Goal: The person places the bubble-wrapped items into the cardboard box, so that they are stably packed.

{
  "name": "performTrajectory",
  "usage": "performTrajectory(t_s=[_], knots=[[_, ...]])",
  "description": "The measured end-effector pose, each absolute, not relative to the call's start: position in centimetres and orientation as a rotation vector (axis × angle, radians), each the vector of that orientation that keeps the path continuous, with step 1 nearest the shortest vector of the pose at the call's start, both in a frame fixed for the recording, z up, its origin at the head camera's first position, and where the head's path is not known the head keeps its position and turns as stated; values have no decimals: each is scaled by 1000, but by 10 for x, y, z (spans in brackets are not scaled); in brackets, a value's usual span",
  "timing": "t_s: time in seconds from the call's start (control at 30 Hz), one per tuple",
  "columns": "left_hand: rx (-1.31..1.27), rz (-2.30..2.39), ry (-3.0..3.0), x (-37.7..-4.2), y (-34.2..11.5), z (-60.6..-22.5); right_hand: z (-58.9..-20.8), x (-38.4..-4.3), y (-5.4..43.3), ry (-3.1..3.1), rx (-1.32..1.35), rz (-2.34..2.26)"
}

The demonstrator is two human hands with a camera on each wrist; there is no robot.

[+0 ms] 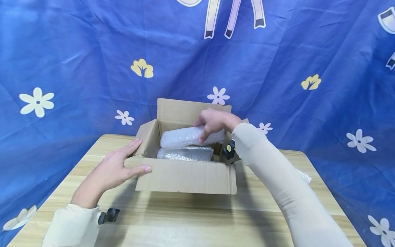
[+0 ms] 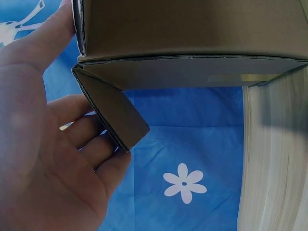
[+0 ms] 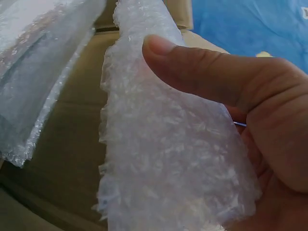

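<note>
An open cardboard box (image 1: 185, 176) stands on the table with its flaps spread. My right hand (image 1: 213, 121) grips a bubble-wrapped bundle (image 1: 177, 136) at the back of the box. In the right wrist view, the thumb (image 3: 161, 48) presses on the near face of that wrap, and the fingers are mostly hidden behind it. A second bubble-wrapped bundle (image 1: 185, 154) lies inside, closer to the front flap. What the wraps contain cannot be made out. My left hand (image 1: 114, 168) holds the box's front left corner, its fingers behind the side flap (image 2: 113, 108) and its thumb on the front flap.
The box rests on a wood-grain table (image 1: 172, 223). A piece of bubble wrap (image 1: 304, 176) lies on the right, partly behind my right sleeve. Behind the table hangs a blue cloth (image 1: 172, 44) with flower and animal prints.
</note>
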State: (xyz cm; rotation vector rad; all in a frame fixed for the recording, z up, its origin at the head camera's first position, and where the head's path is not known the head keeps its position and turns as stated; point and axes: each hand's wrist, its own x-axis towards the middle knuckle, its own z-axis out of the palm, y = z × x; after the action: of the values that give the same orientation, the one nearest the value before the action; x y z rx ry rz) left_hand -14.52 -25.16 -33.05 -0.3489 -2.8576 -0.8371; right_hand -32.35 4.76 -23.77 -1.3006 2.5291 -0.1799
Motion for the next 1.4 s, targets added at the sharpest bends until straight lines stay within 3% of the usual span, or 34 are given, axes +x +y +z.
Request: performTrajectory(t_s=[0.63,0.93,1.4], knots=[[-352,-838,-2849,-143,-250,-329,-265,-328,21,2553,-1244,-48],[-357,-840,-2844,-143,-250,-331,-253,-329,35,2528,-1165,-240],[-335,-848,-2851,-145,-251,-333,-230,-311,79,2483,-1316,-486]])
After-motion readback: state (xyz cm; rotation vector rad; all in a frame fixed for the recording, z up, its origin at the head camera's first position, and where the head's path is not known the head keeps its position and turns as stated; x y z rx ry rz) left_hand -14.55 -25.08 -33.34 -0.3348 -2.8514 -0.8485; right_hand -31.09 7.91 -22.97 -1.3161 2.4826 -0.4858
